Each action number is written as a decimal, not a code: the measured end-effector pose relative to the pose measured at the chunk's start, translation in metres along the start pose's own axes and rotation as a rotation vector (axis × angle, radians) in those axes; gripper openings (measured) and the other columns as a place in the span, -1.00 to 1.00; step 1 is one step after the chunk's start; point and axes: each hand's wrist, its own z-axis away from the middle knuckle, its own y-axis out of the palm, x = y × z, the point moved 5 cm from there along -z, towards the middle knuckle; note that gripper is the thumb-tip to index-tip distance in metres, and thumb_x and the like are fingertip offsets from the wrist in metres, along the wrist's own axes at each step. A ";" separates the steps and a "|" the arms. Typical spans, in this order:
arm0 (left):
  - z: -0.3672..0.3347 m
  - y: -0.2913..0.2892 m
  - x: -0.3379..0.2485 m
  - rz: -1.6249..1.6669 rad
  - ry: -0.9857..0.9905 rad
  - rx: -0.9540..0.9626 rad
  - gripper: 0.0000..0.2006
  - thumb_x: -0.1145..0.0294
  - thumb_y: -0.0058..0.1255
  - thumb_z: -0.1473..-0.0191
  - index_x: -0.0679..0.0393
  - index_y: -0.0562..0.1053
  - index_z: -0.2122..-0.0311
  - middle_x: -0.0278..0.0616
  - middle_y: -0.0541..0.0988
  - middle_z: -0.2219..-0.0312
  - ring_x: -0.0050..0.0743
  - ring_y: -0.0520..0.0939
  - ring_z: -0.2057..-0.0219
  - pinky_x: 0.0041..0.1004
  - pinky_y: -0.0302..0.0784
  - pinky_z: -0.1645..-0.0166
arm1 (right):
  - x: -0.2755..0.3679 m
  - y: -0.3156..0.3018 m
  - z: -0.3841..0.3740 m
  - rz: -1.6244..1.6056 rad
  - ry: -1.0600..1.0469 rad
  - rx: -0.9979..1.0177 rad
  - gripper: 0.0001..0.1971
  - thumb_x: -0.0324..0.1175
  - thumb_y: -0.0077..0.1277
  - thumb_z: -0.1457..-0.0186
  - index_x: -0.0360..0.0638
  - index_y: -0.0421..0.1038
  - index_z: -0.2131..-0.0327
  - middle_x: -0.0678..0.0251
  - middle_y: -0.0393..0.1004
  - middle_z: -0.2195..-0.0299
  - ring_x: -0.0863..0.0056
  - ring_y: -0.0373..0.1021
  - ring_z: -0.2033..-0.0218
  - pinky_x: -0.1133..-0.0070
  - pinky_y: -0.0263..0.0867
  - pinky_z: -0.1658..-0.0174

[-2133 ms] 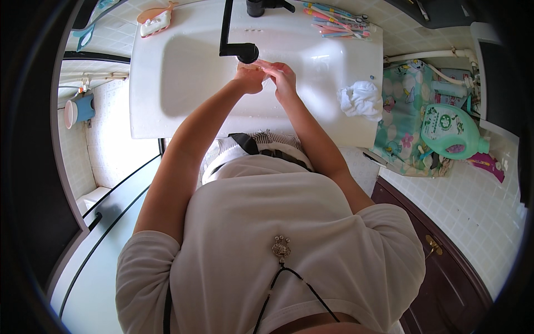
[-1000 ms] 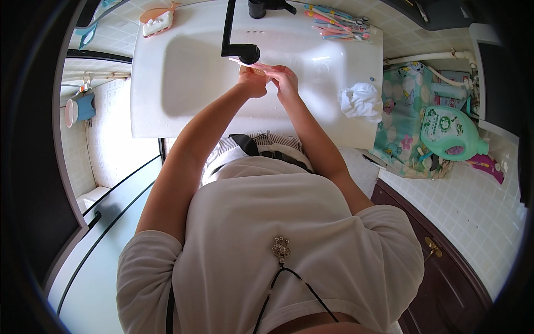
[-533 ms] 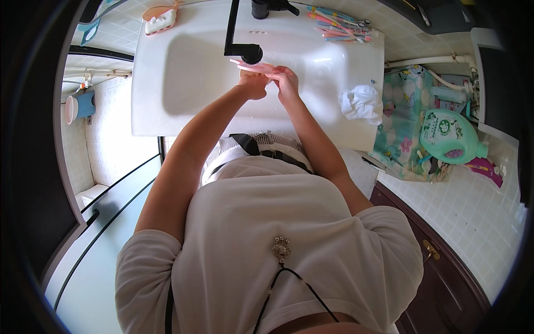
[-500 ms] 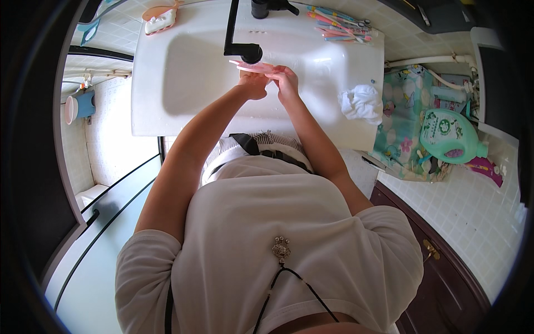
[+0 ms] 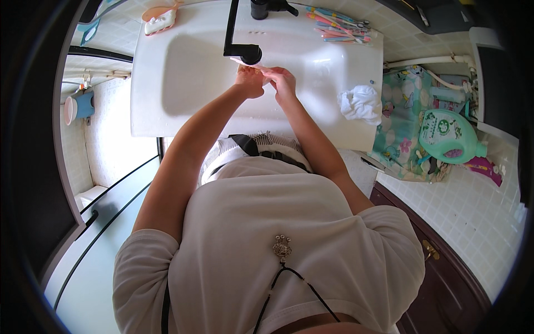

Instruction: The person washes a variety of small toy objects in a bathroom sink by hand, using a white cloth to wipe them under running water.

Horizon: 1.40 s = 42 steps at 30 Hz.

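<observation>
Over the white sink basin [image 5: 189, 83], both my hands are together just below the black faucet spout [image 5: 251, 54]. A thin, flat pink piece [image 5: 259, 67] is between them, seen almost edge-on and partly covered by the spout; its kind does not show. My left hand [image 5: 250, 82] is closed against its underside, the fingertips mostly hidden. From the right, my right hand [image 5: 282, 83] pinches its near edge with bent fingers.
A crumpled white cloth [image 5: 360, 104] lies on the sink's right rim. Several pink and blue toothbrushes [image 5: 339, 25] rest at the back right. White soap in a pink dish [image 5: 160, 22] sits back left. A green jug [image 5: 449, 136] stands right, beyond the sink.
The pink piece has tilted, so less of its face shows, and it sits a little farther under the spout. My hands have shifted slightly with it.
</observation>
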 end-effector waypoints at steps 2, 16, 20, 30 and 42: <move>-0.005 0.006 0.006 -0.002 0.051 0.077 -0.53 0.31 -0.09 0.16 -0.05 0.27 0.03 -0.24 0.20 -0.07 -0.17 0.10 -0.15 -0.14 0.04 -0.12 | 0.001 0.007 0.003 -0.027 0.009 -0.020 -0.76 -0.55 0.07 0.25 -0.28 0.34 0.38 0.31 0.42 0.43 0.55 0.33 0.35 0.65 0.20 0.27; -0.030 -0.010 0.002 0.096 0.255 -0.044 -0.59 0.46 0.02 0.16 0.07 0.33 0.10 -0.15 0.42 0.16 -0.17 0.37 0.04 -0.26 0.26 -0.02 | 0.020 -0.004 -0.012 -0.234 0.075 -0.113 -0.81 -0.54 0.06 0.21 -0.26 0.34 0.41 0.30 0.42 0.44 0.54 0.31 0.30 0.62 0.21 0.21; -0.020 -0.013 0.007 0.277 0.195 -0.310 -0.60 0.50 0.03 0.22 0.10 0.36 0.15 -0.09 0.41 0.17 -0.12 0.38 0.07 -0.25 0.30 0.04 | 0.014 0.001 -0.023 -0.049 -0.046 -0.018 -0.76 -0.57 0.07 0.22 -0.22 0.31 0.38 0.36 0.39 0.41 0.57 0.32 0.31 0.64 0.22 0.20; -0.022 -0.023 0.004 0.195 0.245 -0.055 -0.65 0.37 0.01 0.11 0.09 0.36 0.13 -0.07 0.37 0.11 -0.09 0.36 0.05 -0.23 0.27 0.00 | -0.001 -0.009 -0.023 -0.181 0.085 -0.045 -0.79 -0.52 0.08 0.23 -0.23 0.33 0.41 0.34 0.39 0.42 0.55 0.30 0.33 0.61 0.17 0.19; -0.001 -0.038 0.000 0.331 0.347 -0.205 -0.72 0.17 0.08 0.10 0.05 0.43 0.27 -0.17 0.40 0.15 -0.08 0.38 0.09 -0.23 0.31 0.04 | 0.018 -0.013 -0.010 -0.074 0.039 -0.108 -0.78 -0.42 0.13 0.19 -0.15 0.34 0.40 0.38 0.37 0.44 0.55 0.31 0.33 0.61 0.22 0.23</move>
